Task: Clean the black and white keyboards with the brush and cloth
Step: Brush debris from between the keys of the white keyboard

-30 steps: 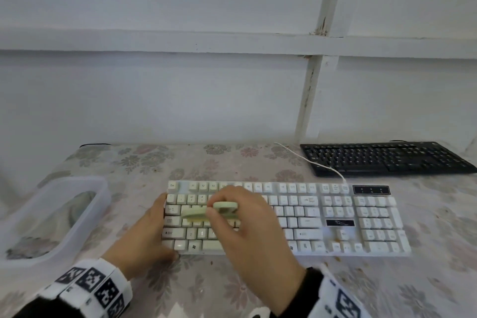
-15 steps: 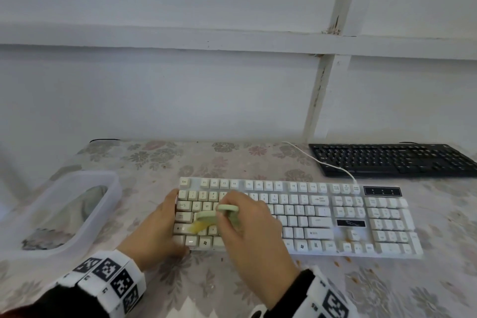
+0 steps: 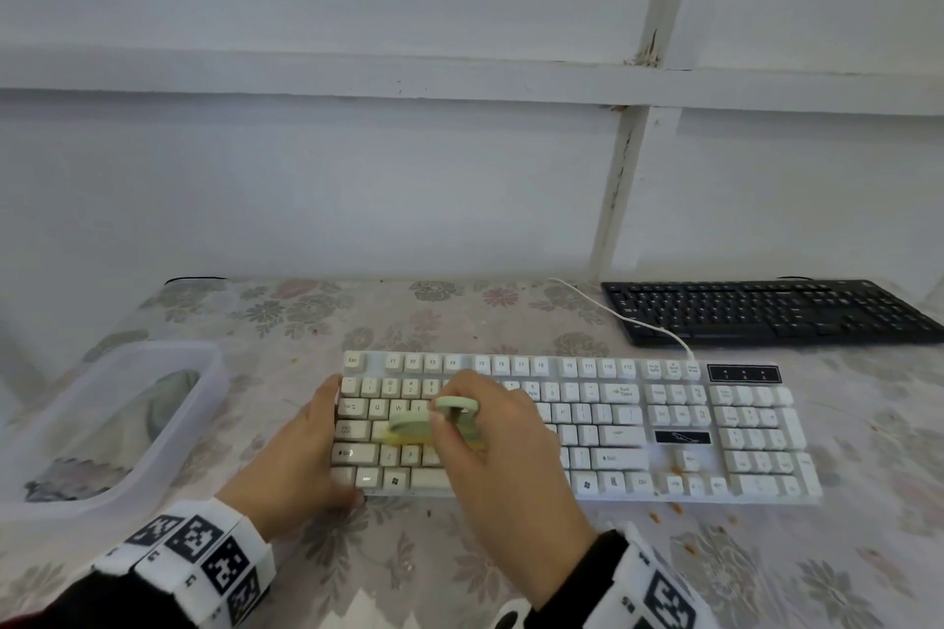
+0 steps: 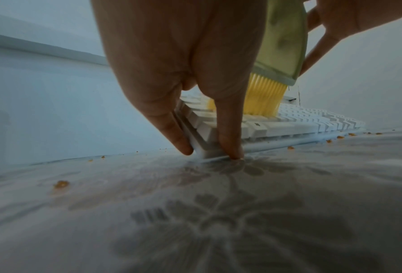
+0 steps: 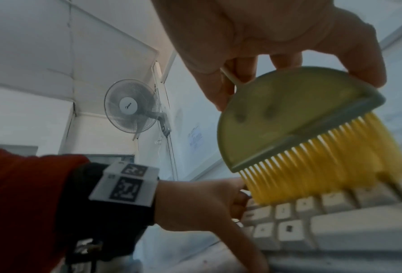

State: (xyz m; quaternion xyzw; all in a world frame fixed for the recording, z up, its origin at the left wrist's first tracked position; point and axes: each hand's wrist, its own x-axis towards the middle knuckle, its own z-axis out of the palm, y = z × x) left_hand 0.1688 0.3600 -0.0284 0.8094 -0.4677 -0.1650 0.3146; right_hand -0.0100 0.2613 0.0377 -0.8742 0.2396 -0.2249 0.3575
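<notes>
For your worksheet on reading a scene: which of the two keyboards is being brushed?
The white keyboard, nearer the person: the brush rests on its left keys. The black keyboard lies untouched behind.

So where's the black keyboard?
In the head view the black keyboard lies at the table's far right, by the wall, just behind the white keyboard's right end.

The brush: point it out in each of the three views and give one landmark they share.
Head: the brush sits centre-left, held by the right hand over the white keyboard.
Left wrist: brush at top right, behind the left hand.
Right wrist: brush right of centre, bristles down.
Shared landmark: the white keyboard's left end.
</notes>
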